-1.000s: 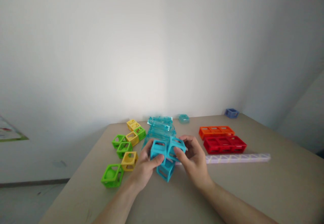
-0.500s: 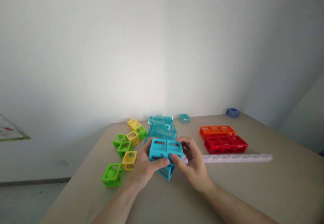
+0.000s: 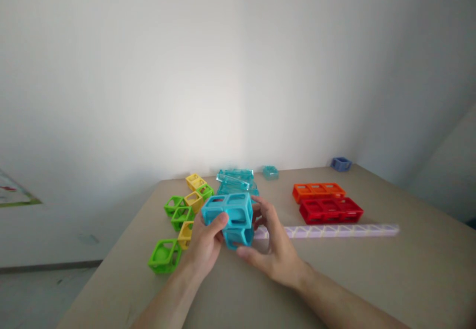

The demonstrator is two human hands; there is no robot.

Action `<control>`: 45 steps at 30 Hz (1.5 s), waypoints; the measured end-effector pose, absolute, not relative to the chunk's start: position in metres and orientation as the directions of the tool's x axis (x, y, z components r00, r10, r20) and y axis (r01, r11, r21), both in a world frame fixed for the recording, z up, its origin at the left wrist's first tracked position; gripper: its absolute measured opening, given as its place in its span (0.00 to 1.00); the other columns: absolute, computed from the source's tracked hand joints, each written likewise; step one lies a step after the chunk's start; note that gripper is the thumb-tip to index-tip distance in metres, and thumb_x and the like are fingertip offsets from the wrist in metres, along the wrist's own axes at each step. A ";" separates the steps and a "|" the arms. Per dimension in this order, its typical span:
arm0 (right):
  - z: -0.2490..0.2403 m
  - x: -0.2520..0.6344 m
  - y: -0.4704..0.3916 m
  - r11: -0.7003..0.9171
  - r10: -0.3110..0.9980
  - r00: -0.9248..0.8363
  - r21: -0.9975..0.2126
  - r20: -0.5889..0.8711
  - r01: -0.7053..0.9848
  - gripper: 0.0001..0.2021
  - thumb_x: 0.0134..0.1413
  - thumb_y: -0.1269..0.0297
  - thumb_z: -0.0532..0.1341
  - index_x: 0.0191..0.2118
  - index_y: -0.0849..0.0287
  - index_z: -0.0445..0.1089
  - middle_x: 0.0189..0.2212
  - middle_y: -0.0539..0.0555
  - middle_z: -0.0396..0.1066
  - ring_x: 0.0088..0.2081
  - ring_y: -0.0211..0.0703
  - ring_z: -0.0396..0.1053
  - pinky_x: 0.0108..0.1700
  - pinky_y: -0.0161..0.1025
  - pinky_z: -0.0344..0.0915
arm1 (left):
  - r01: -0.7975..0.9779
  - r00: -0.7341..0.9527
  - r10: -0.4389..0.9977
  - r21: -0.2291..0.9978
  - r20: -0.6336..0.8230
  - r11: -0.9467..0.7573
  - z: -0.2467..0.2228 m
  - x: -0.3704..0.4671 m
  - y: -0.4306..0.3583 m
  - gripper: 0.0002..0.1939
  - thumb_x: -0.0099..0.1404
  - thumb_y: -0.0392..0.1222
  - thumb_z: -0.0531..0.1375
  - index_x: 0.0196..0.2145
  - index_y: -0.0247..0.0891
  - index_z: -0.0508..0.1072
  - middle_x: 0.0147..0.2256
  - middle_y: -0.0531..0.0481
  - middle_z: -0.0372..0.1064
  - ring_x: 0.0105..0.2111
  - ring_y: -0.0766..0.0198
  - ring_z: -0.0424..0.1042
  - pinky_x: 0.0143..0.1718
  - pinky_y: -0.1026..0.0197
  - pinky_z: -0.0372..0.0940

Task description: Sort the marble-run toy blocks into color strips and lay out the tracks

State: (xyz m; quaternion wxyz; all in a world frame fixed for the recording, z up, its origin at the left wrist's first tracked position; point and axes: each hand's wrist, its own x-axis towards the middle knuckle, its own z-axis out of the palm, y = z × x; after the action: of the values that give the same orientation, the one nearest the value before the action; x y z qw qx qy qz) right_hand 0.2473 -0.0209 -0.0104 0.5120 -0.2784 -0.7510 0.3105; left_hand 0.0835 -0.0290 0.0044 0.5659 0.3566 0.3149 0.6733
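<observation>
Against a pale, plain wall (image 3: pixel 230 71) stands a beige surface (image 3: pixel 357 279), its far edge meeting the wall's foot. Light falls brightest on the middle of the wall and dims to grey toward the right-hand corner. Lower left, part of a picture (image 3: pixel 15 195) with a green border shows above a dark skirting strip (image 3: pixel 48 267) and the grey floor (image 3: pixel 37 299).

Near the middle of the surface, light-blue blocks (image 3: pixel 226 206) are raised in front of the person: two open-framed cubes side by side, with a lower cube (image 3: pixel 236 237) beneath them. The left grip (image 3: pixel 206 242) is closed on these blocks, thumb across the front. The right grip (image 3: pixel 277 257) is curved about their right side, thumb and fingers apart; whether it bears on them cannot be told.

Behind the blocks lie clear teal pieces (image 3: pixel 235 184) in a pile, with a small teal piece (image 3: pixel 270 172) apart to the right. Green and yellow cubes (image 3: pixel 182 218) form a broken row at left. At right, an orange block (image 3: pixel 319 192) lies just behind a red block (image 3: pixel 329 212); before them runs a lavender stick (image 3: pixel 342 230). A dark-blue block (image 3: pixel 341 164) occupies the far right corner.
</observation>
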 end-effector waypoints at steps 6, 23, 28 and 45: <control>-0.011 0.244 -0.022 0.600 0.756 -0.379 -0.796 0.533 0.077 0.31 0.54 0.66 0.64 0.61 0.51 0.51 0.37 0.51 0.68 0.35 0.41 0.69 0.37 0.40 0.69 | -0.585 -0.125 0.989 0.800 0.073 -0.133 0.010 0.080 -0.027 0.19 0.48 0.48 0.71 0.35 0.34 0.74 0.30 0.47 0.76 0.29 0.59 0.75 0.29 0.60 0.70; -0.011 0.252 -0.022 0.666 0.721 -0.245 -0.746 0.649 -0.015 0.21 0.56 0.68 0.61 0.55 0.51 0.61 0.38 0.53 0.70 0.35 0.42 0.71 0.37 0.39 0.70 | -0.694 -0.330 0.944 0.677 0.001 -0.243 0.017 0.064 -0.017 0.16 0.49 0.48 0.70 0.31 0.37 0.72 0.24 0.57 0.71 0.20 0.71 0.67 0.19 0.70 0.61; -0.011 0.245 -0.018 0.548 0.808 -0.101 -0.804 0.580 -0.231 0.24 0.61 0.63 0.59 0.61 0.46 0.57 0.46 0.55 0.69 0.40 0.44 0.71 0.37 0.41 0.73 | -0.635 -0.292 0.954 0.733 0.064 -0.244 0.014 0.066 -0.020 0.16 0.50 0.43 0.70 0.33 0.37 0.71 0.26 0.55 0.72 0.20 0.70 0.69 0.19 0.68 0.62; -0.003 0.243 -0.006 0.290 0.951 0.025 -0.867 0.307 -0.406 0.20 0.57 0.51 0.61 0.51 0.56 0.65 0.29 0.49 0.68 0.22 0.35 0.66 0.21 0.35 0.68 | -0.446 -0.058 0.970 0.863 0.237 -0.237 -0.001 0.076 -0.028 0.25 0.52 0.41 0.70 0.45 0.43 0.64 0.39 0.52 0.73 0.35 0.60 0.75 0.35 0.55 0.72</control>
State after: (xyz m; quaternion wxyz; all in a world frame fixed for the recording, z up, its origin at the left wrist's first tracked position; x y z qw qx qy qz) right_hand 0.2431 -0.0060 -0.0032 0.6536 -0.2921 -0.4668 0.5193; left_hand 0.0759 -0.0278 -0.0015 0.5364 0.4279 0.3059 0.6600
